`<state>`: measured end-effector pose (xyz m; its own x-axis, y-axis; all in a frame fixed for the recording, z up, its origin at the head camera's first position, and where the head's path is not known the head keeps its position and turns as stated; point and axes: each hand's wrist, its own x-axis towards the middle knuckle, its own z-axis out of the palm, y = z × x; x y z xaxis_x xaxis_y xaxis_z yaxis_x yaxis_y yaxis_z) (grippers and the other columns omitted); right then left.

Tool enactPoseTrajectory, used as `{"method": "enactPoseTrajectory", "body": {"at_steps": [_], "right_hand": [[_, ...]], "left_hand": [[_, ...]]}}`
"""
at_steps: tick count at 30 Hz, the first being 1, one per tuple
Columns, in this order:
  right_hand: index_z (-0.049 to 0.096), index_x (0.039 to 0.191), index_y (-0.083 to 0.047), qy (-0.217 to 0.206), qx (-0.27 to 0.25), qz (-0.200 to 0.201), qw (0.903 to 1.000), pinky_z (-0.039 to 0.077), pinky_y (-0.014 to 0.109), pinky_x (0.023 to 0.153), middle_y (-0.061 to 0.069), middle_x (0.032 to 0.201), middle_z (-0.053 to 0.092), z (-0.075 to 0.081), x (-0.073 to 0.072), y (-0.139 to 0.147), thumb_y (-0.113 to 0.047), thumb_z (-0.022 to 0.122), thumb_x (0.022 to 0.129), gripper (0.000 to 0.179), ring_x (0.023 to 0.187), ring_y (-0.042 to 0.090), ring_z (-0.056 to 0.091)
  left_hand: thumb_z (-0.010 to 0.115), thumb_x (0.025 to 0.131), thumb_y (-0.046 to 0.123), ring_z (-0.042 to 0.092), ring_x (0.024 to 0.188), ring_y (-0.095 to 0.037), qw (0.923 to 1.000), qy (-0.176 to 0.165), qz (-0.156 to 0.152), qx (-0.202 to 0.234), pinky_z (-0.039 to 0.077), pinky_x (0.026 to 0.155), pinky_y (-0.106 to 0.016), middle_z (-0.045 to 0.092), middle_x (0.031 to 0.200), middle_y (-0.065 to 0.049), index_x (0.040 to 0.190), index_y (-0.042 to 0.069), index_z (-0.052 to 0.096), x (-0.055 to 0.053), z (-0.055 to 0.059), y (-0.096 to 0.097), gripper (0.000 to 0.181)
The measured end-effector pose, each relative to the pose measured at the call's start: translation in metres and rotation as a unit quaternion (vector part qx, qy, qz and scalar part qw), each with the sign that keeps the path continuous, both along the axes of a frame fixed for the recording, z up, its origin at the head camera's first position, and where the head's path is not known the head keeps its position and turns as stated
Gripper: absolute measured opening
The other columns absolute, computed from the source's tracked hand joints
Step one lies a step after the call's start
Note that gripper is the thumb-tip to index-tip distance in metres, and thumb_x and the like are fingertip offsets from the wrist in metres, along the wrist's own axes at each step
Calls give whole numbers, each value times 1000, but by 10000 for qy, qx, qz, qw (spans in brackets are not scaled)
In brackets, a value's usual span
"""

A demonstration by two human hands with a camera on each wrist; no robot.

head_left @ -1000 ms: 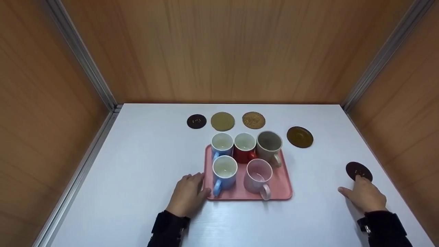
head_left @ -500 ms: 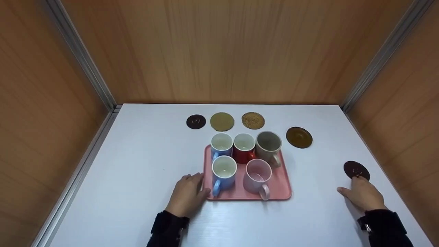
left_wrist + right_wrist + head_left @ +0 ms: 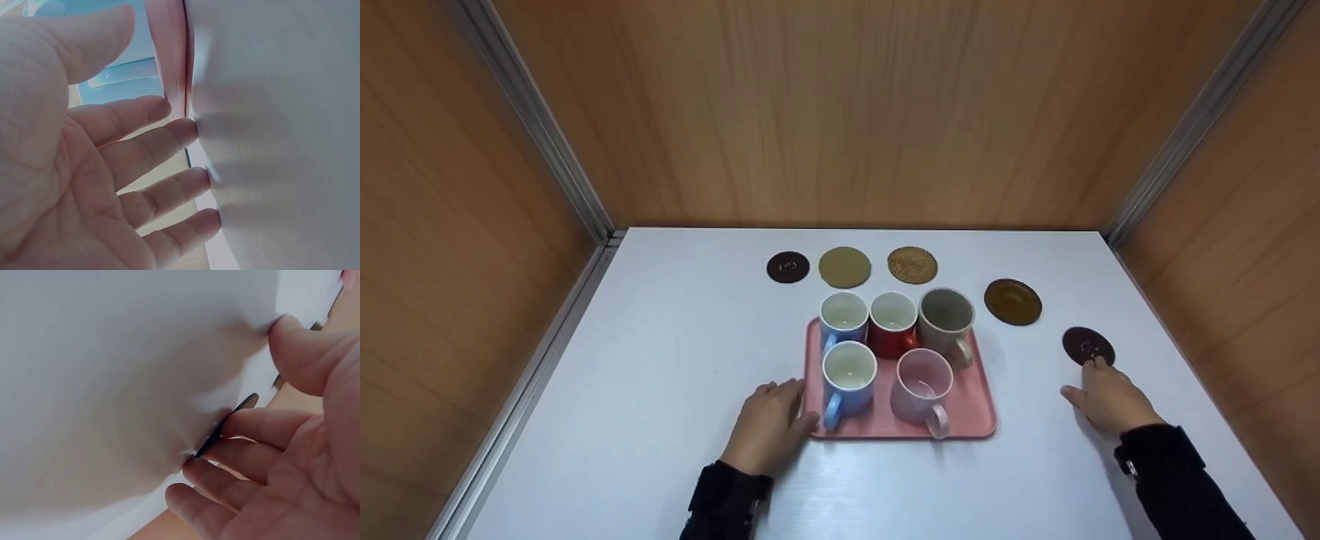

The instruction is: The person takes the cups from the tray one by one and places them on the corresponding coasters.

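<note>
My left hand [image 3: 769, 426] rests at the left edge of a pink tray [image 3: 975, 420]. Its fingers are spread and nearly straight, fingertips down on the table beside the tray in the left wrist view. On the tray stand two light blue mugs [image 3: 847, 401] [image 3: 840, 330], a red mug [image 3: 891, 341], a grey-beige mug [image 3: 941, 334] and a pink mug [image 3: 919, 405]. To the right, my right hand [image 3: 1112, 401] touches the near edge of a dark brown coaster [image 3: 1084, 343] with its fingertips. That coaster [image 3: 247, 402] lies flat by the extended fingers in the right wrist view; the thumb is apart.
Behind the tray lie a small dark coaster [image 3: 788, 267], an olive-green coaster [image 3: 844, 268] and a gold-brown coaster [image 3: 913, 265]. A brown round coaster [image 3: 1013, 301] lies right of the mugs. Wooden walls [image 3: 840, 112] enclose the white table [image 3: 660, 337] at the back and sides.
My right hand has slid the dark brown coaster to the left and slightly away from me, closer to the brown round one. The left hand, tray and mugs stay in place.
</note>
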<state>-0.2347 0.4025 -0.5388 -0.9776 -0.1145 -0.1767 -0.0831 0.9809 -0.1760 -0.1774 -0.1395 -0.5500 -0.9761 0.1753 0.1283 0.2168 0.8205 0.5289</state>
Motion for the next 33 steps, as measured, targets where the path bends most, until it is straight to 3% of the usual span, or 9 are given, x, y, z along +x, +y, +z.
{"method": "enactPoseTrajectory", "body": {"at_steps": [6, 14, 28, 33], "right_hand": [[36, 144, 30, -34, 151, 179, 9997, 46, 73, 109, 57, 151, 31, 2, -26, -30, -31, 58, 108, 75, 136, 70, 44], [32, 147, 30, -190, 140, 154, 9996, 42, 72, 114, 56, 153, 27, 2, -52, -57, -35, 56, 109, 80, 140, 70, 40], [29, 148, 31, -147, 85, 211, 9996, 39, 72, 117, 56, 155, 23, 5, -66, -69, -40, 54, 109, 85, 141, 72, 36], [31, 147, 31, -58, 93, 271, 9996, 43, 71, 113, 57, 153, 26, 5, -71, -70, -41, 56, 108, 86, 137, 72, 42]], "left_hand": [[81, 94, 30, 68, 121, -45, 9999, 125, -35, -42, 51, 109, -59, 75, 127, -23, 136, 0, 68, 1, 1, 1, 53], [79, 96, 32, 67, 126, -42, 10000, -80, 41, -32, 50, 112, -58, 74, 132, -21, 139, 1, 67, 1, 1, 1, 55], [80, 96, 31, 67, 125, -43, 9999, -111, 106, 70, 50, 112, -59, 74, 132, -21, 139, 2, 67, -1, 3, 1, 54], [79, 96, 31, 66, 126, -44, 9999, -109, 64, -25, 50, 112, -59, 75, 131, -20, 139, 3, 67, 0, 1, 0, 53]]}}
